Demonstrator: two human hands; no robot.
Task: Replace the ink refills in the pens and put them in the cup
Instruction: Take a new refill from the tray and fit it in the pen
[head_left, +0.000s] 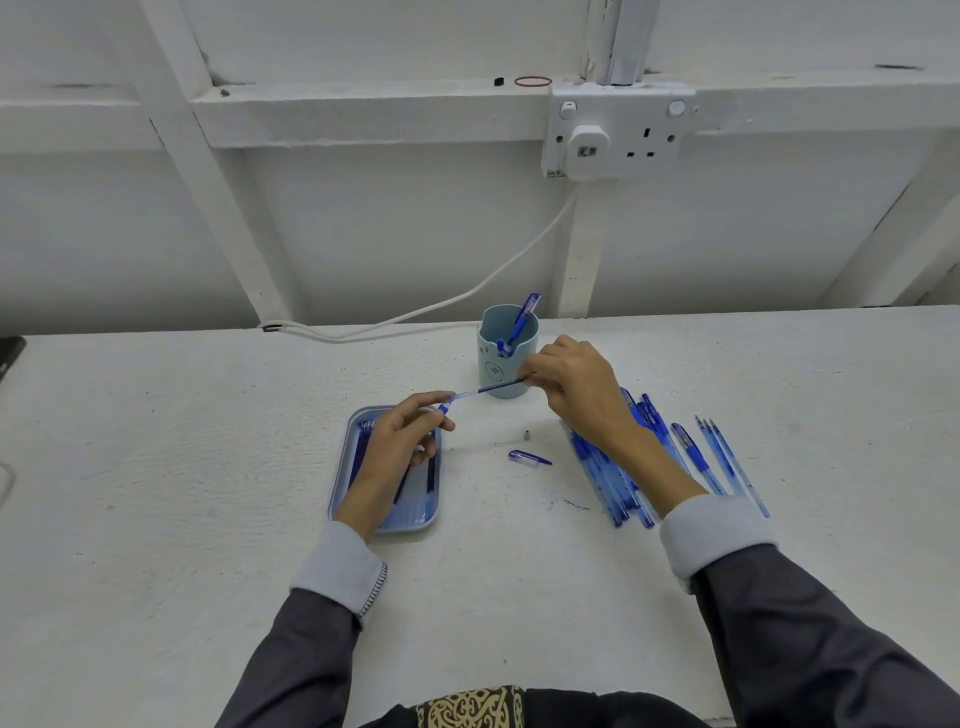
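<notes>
- Blue plastic shows at the left fingers: thumb and forefinger pinch the pen barrel at its grip end, and the other fingers curl loosely underneath.
- The right fingers are pressed together on the dark far end of the refill, a thin rod that runs in a straight, slightly rising line from the barrel's mouth to that pinch.
- The left hand hovers over the far part of the tray, palm turned inward, with the wrist coming up from the near edge.
- The right hand is held knuckles up just beside the cup, its forearm crossing over the pile of pens.
- The pale blue cup stands upright beyond the two hands and holds two capped pens that lean against its rim.
- The blue tray lies on the surface under the left hand, with dark refills lying lengthwise in it.
- A loose cap and a small grey tip piece lie between the tray and the pile.
- Three bare refills lie side by side to the right of the pile.
- The white surface stretches wide to the left and right of the hands and ends at a wall close behind the cup, where a cable trails down from a socket.
</notes>
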